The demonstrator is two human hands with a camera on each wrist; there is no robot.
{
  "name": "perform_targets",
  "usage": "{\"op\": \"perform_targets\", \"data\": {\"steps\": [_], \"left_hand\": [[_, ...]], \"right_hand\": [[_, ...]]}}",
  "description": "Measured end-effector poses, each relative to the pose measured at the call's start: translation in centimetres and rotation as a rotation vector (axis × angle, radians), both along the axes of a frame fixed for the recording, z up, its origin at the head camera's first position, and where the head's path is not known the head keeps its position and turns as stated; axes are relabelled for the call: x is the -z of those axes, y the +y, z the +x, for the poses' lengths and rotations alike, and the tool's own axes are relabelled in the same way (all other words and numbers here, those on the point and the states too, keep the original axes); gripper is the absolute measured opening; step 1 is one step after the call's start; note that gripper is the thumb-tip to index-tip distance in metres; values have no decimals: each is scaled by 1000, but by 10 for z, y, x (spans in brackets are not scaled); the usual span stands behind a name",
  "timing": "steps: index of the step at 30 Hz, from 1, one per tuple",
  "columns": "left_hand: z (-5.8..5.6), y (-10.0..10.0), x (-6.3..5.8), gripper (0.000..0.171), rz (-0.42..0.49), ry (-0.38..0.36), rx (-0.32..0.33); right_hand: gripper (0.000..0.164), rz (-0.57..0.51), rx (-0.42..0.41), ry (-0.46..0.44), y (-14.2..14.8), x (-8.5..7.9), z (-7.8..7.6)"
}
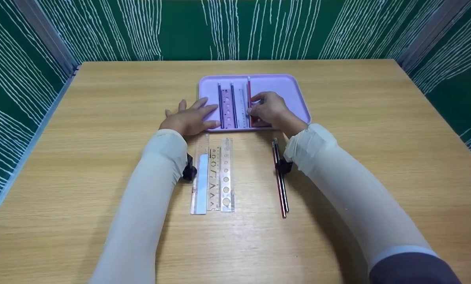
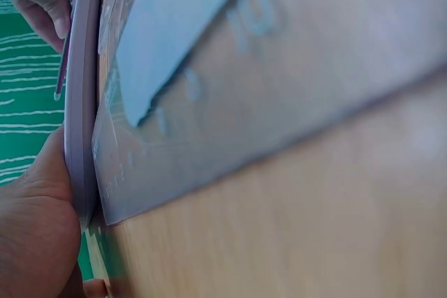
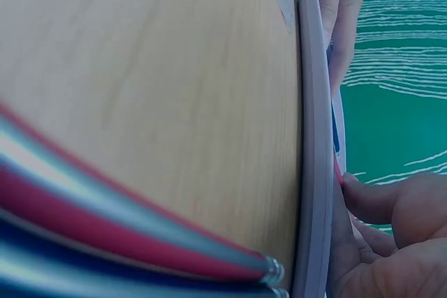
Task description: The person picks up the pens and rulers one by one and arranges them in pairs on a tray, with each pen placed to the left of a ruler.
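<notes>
A lilac tray (image 1: 284, 87) lies on the table. In it, side by side, are a dark pencil (image 1: 220, 94), a pink ruler (image 1: 227, 106), a second dark pencil (image 1: 232, 94), a clear ruler (image 1: 241, 110) and a red pencil (image 1: 249, 86). My right hand (image 1: 274, 108) pinches the red pencil, which stands along the clear ruler's right side; the thumb shows against it in the right wrist view. With fingers spread, my left hand (image 1: 188, 119) rests at the tray's left front corner, its thumb near the first dark pencil's lower end.
Between my forearms lie several clear rulers: one with a blue strip (image 1: 201, 183), a shape stencil ruler (image 1: 214, 177) and one with round holes (image 1: 226, 177). Close to my right wrist lie more pencils (image 1: 281, 185), red and dark. Green white-streaked panels (image 1: 239, 29) border the table.
</notes>
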State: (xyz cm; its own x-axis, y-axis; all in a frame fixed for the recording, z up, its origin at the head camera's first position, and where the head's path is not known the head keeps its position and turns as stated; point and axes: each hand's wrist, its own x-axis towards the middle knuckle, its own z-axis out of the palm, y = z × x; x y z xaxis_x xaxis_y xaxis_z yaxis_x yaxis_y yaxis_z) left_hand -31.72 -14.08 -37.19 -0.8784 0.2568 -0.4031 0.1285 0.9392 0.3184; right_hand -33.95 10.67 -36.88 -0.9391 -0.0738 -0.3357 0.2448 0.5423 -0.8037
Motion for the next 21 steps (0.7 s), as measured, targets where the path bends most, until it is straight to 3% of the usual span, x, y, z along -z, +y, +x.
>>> {"op": "perform_targets", "data": {"steps": [14, 21], "left_hand": [[0, 2, 0, 69, 12, 10, -11], [-2, 2, -1, 70, -26, -2, 11]], "right_hand": [[38, 148, 82, 17, -11, 0, 5], [35, 221, 50, 46, -13, 0, 4]]}}
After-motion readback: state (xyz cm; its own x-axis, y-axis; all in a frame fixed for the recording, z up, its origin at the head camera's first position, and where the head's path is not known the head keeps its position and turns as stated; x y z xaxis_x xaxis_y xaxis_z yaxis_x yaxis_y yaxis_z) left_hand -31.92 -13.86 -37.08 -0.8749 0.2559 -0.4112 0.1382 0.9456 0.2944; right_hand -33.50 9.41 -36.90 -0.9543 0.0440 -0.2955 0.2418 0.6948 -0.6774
